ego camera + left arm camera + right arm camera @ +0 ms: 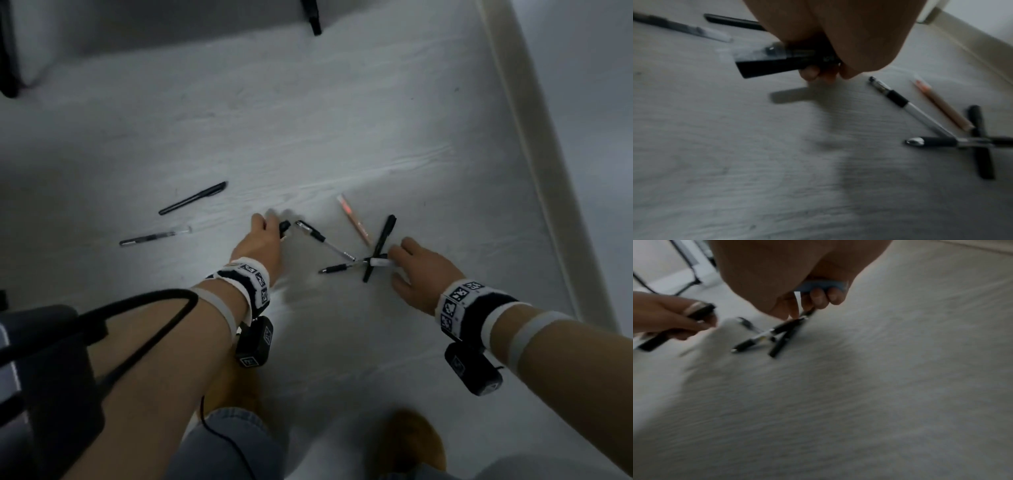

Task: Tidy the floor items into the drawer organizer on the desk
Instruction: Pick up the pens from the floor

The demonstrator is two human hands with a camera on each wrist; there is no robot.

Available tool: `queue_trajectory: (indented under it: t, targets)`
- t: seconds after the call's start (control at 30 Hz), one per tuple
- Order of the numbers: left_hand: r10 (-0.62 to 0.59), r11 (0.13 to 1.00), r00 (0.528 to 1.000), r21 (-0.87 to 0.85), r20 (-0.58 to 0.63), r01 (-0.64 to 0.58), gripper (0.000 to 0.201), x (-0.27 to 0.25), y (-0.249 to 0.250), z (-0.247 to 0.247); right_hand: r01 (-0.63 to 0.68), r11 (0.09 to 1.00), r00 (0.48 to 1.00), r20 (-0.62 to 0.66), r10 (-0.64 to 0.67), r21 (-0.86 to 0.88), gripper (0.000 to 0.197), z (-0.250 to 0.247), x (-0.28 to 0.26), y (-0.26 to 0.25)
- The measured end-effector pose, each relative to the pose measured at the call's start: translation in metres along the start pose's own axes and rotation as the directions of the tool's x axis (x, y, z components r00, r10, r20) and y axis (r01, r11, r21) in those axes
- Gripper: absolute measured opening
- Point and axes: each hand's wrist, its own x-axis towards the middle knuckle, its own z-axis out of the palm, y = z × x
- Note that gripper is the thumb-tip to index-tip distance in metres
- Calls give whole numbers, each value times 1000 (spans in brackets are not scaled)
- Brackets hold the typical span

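Observation:
Several pens lie on the pale floor (342, 120). My left hand (274, 228) grips a bundle of black pens (785, 63) just above the floor. To its right lie a clear pen with a black grip (323, 240), a wooden pencil (354, 219), a black marker (380, 246) and a pen (337, 268) crossing under it. My right hand (397, 260) reaches that crossing. Its fingers (818, 300) curl round a blue and white item (820, 286) and touch the crossed pens (789, 326). Further left lie a black pen (193, 198) and a clear gel pen (156, 237).
A skirting board (534, 171) runs along the wall on the right. Black furniture legs stand at the top (313, 17) and far left (8, 68). My feet in brown slippers (414, 442) are below the hands. A dark object with a cable (51, 359) hangs at lower left.

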Motion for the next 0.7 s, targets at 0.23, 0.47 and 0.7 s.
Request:
queue_trajectory:
  t: [0.23, 0.47, 0.7]
  targets:
    - [302, 948, 951, 82, 70, -307, 42, 16, 43, -14, 205, 911, 979, 64, -195, -358, 41, 6, 51, -49]
    - [301, 935, 945, 157, 130, -319, 21, 22, 48, -18, 218, 954, 972, -46, -232, -206, 22, 0, 41, -38]
    - [-27, 990, 1000, -138, 6, 27, 26, 27, -7, -35, -528, 725, 810, 4, 587, 442, 35, 1, 55, -26]
